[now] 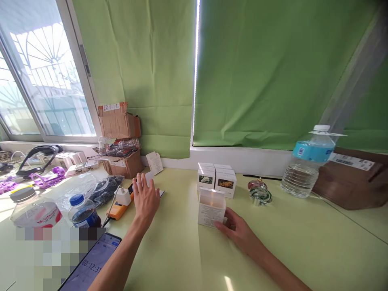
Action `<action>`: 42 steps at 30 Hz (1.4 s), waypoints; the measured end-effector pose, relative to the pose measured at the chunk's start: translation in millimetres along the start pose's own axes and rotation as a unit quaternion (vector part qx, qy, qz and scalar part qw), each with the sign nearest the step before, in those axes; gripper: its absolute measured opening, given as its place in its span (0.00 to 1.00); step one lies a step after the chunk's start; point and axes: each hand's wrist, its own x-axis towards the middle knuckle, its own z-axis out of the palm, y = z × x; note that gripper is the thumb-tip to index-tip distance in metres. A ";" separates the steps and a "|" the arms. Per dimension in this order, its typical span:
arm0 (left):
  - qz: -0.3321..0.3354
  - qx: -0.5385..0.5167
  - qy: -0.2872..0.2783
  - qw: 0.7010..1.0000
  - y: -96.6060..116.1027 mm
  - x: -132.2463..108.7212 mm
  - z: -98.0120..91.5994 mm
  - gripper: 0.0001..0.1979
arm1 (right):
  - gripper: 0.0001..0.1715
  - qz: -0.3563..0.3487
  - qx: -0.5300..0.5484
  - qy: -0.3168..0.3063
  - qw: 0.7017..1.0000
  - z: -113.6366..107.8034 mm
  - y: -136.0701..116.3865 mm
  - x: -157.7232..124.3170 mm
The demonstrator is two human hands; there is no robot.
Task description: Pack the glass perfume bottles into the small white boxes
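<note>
My right hand (233,227) grips the lower right corner of a small white cardboard box (209,214), with the thumb on its printed front. The box stands upright on the table, its top open. Right behind it are several similar white boxes, among them one with a white-flower picture (206,178) and one with an orange-flower picture (226,182). My left hand (146,197) reaches out flat with fingers extended, over a white sheet or card (161,193) that it mostly covers. Whether it touches the sheet I cannot tell. An orange-and-black device (119,207) and a white plug adapter (123,197) lie just left of it.
A shiny ornament-like object (260,193), a large water bottle (301,165) and a brown carton (348,182) stand on the right. Leftward are stacked cartons (121,161), a printed card (154,163), a dark-drink bottle (83,212), a wide-capped jar (36,212) and a phone (93,262).
</note>
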 end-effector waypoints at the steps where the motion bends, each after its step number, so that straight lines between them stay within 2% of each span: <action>1: -0.006 0.022 -0.005 1.000 -3.2 0.2 0.2 0.19 | 0.35 0.001 -0.002 0.019 1.000 0.8 1.1 -0.3; 4: -0.008 0.098 -0.029 0.995 -10.2 0.8 1.0 0.19 | 0.38 0.007 0.000 0.068 0.998 2.0 3.9 -1.3; 7: 0.001 0.143 -0.041 0.989 -13.1 0.6 2.7 0.18 | 0.38 0.006 0.001 0.089 0.996 2.6 2.9 -2.8; 11: 0.016 0.133 -0.037 0.990 -13.5 -1.0 4.8 0.17 | 0.38 0.012 0.008 0.108 0.994 4.4 -4.3 -6.2; 14: 0.028 0.119 -0.028 0.992 -12.6 -1.2 3.3 0.17 | 0.36 -0.023 -0.002 0.134 0.991 5.8 -11.2 -8.6; 20: 0.040 0.076 0.036 0.996 -8.5 11.3 -15.8 0.17 | 0.25 -0.126 -0.081 0.251 0.956 2.4 -22.7 -14.9; 23: 0.056 0.008 0.118 0.991 -5.7 19.1 -32.9 0.16 | 0.19 -0.178 -0.104 0.282 0.937 1.5 -24.5 -21.2; 25: 0.079 -0.053 0.197 0.976 -2.0 21.6 -45.5 0.15 | 0.13 -0.218 -0.115 0.261 0.933 4.5 -23.9 -26.1; 27: 0.105 -0.109 0.259 0.954 4.8 21.4 -57.3 0.14 | 0.11 -0.243 -0.127 0.206 0.939 10.9 -23.2 -30.9; 29: 0.105 -0.171 0.304 0.931 14.9 18.6 -67.0 0.16 | 0.12 -0.241 -0.140 0.137 0.951 19.3 -24.3 -35.0; 32: 0.060 -0.233 0.371 0.897 34.2 10.0 -75.9 0.24 | 0.15 -0.203 -0.138 0.052 0.968 31.3 -31.2 -39.5; 34: 0.062 -0.251 0.396 0.881 47.4 1.9 -78.2 0.25 | 0.24 -0.178 -0.101 0.014 0.979 37.4 -37.8 -41.9; 36: 0.106 -0.286 0.379 0.874 59.6 -7.6 -78.1 0.22 | 0.30 -0.159 -0.046 0.001 0.986 41.9 -43.7 -43.9; 38: 0.179 -0.342 0.323 0.864 70.1 -17.9 -75.8 0.21 | 0.33 -0.142 0.016 0.013 0.990 45.2 -47.7 -45.3; 42: 0.389 -0.369 0.199 0.820 85.7 -37.9 -67.0 0.19 | 0.37 -0.099 0.144 0.084 0.981 46.2 -51.4 -45.3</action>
